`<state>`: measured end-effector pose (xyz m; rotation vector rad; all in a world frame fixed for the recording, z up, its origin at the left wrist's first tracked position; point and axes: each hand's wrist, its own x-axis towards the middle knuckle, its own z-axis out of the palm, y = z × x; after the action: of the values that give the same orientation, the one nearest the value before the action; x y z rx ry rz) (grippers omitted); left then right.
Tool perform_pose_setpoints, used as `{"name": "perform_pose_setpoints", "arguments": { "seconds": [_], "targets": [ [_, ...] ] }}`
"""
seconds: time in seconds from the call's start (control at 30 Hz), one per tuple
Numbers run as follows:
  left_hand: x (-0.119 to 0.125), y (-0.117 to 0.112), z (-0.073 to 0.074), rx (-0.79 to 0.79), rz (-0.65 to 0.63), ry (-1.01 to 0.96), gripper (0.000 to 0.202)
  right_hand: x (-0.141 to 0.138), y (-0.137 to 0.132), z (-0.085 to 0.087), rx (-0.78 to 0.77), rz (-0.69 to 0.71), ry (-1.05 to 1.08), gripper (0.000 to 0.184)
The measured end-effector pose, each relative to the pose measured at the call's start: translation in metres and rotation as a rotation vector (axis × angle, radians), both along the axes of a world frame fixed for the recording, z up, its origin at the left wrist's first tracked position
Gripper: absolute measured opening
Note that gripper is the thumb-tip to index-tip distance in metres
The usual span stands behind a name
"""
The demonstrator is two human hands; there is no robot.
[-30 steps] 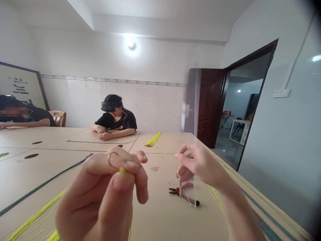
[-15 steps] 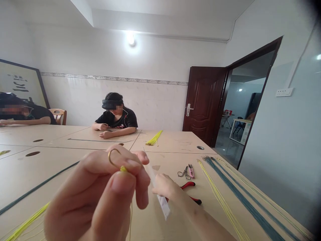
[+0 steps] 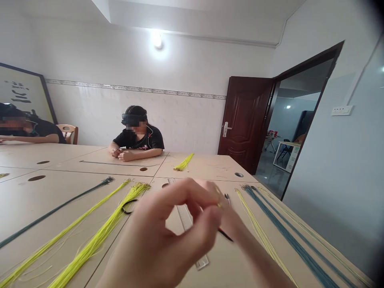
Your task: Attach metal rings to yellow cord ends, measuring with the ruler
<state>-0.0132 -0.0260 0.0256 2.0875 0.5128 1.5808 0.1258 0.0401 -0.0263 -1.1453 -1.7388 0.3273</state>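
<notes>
My left hand [image 3: 150, 236] is raised close to the camera, its thumb and index finger pinched on a yellow cord end [image 3: 220, 205]; motion blurs the tip. Just behind those fingertips is my right hand [image 3: 229, 214], its fingers hidden and smeared, so its grip cannot be made out. Under both hands a clear ruler [image 3: 203, 263] lies on the table. One dark plier handle [image 3: 225, 235] peeks out beneath my right wrist.
Yellow cord bundles [image 3: 99, 228] and a dark teal bundle [image 3: 57, 216] lie at left, with a black band [image 3: 129, 207] nearby. More teal cords [image 3: 288, 232] lie at right. Snips [image 3: 227, 197] show partly. A person [image 3: 136, 136] sits across the table, another [image 3: 36, 130] at far left.
My left hand has moved right and turned, bringing the cord end over to my right hand. The right hand has shifted up and right. Cord bundles at left have come into view.
</notes>
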Motion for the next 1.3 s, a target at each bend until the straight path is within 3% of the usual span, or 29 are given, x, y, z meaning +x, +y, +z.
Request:
{"name": "perform_pose_setpoints", "arguments": {
  "seconds": [0.07, 0.13, 0.3, 0.43, 0.53, 0.63, 0.77, 0.87, 1.03, 1.17, 1.3],
  "targets": [
    [0.001, 0.002, -0.001, 0.004, 0.022, 0.229, 0.018, 0.008, -0.027, 0.024, -0.094, 0.010, 0.010, 0.045],
    [0.001, 0.004, -0.005, 0.055, 0.092, 0.308, 0.017, 0.014, -0.053, 0.040, -0.102, 0.030, 0.062, 0.046],
    [0.001, 0.006, -0.015, 0.133, 0.270, 0.356, 0.017, 0.018, -0.090, 0.048, -0.047, 0.102, 0.093, 0.028],
    [0.001, 0.004, -0.008, 0.059, 0.254, 0.286, 0.017, 0.009, -0.093, 0.045, 0.101, 0.041, 0.123, 0.011],
    [0.001, 0.004, -0.001, -0.052, 0.087, 0.182, 0.017, 0.005, -0.092, 0.045, 0.263, 0.045, 0.218, 0.014],
    [0.000, 0.004, 0.002, -0.167, -0.088, 0.100, 0.016, 0.007, -0.091, 0.044, 0.314, 0.128, 0.250, 0.012],
    [0.001, 0.005, 0.001, -0.227, -0.179, 0.049, 0.015, 0.012, -0.092, 0.044, 0.349, 0.151, 0.230, 0.007],
    [0.002, 0.004, 0.000, -0.163, -0.100, 0.021, 0.015, 0.016, -0.094, 0.046, 0.300, 0.112, 0.248, 0.010],
    [0.004, -0.002, -0.002, 0.026, 0.129, 0.074, 0.014, 0.018, -0.103, 0.052, 0.135, 0.085, 0.261, 0.036],
    [0.005, -0.004, -0.005, 0.047, 0.122, 0.097, 0.014, 0.012, -0.108, 0.053, -0.003, 0.009, 0.315, 0.029],
    [0.005, -0.004, -0.005, -0.001, 0.080, 0.053, 0.011, 0.011, -0.107, 0.052, 0.043, 0.048, 0.281, 0.023]
  ]
}}
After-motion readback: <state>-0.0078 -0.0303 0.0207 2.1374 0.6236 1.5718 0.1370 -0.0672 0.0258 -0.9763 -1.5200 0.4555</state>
